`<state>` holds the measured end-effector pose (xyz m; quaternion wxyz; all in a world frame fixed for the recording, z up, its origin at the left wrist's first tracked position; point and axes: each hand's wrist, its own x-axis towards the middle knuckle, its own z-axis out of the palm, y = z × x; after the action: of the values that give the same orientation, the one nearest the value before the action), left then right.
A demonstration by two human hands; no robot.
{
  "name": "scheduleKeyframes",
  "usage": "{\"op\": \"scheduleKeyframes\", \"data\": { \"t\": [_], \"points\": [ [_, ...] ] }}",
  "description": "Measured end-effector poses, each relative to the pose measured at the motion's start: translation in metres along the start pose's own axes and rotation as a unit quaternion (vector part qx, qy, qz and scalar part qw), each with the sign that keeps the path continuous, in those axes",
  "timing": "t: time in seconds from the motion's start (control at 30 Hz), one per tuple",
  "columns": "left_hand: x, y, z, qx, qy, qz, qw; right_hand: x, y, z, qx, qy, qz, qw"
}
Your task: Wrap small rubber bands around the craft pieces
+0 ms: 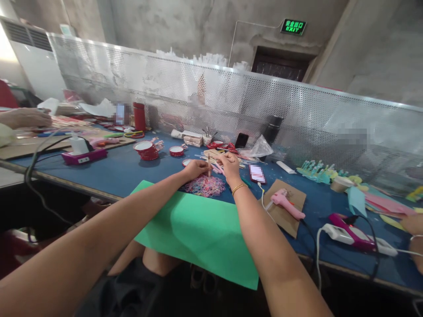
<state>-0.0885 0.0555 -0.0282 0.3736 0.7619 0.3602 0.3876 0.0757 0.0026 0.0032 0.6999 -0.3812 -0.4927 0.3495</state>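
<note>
My left hand [198, 168] is closed on a narrow wooden stick [209, 166], which stands upright at its fingertips. Just to the right, my right hand [230, 164] has its fingers pinched together close to the stick. Whatever lies between those fingers is too small to make out. Beneath both hands a tangled heap of colourful thin bands [205, 186] rests on the blue table. A green sheet [198, 229] hangs over the front edge, below my forearms. Behind my hands lie several loose wooden sticks [214, 155].
To the left are stacked red-rimmed discs [146, 150] and a purple power strip [84, 156]. On the right, a pink glue gun [287, 204] lies on cardboard [294, 222], near another power strip [355, 232]. A perforated metal screen [158, 88] runs behind. Other people's hands show at both sides.
</note>
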Motion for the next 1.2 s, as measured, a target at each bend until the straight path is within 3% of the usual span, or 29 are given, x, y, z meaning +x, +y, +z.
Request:
{"op": "scheduleKeyframes", "data": {
  "t": [1.2],
  "points": [
    [-0.0034,0.0077,-0.0013,0.009,-0.018,0.017,1.000,0.0015,0.0019,0.0020,-0.018,-0.001,-0.001,1.000]
  ]
}}
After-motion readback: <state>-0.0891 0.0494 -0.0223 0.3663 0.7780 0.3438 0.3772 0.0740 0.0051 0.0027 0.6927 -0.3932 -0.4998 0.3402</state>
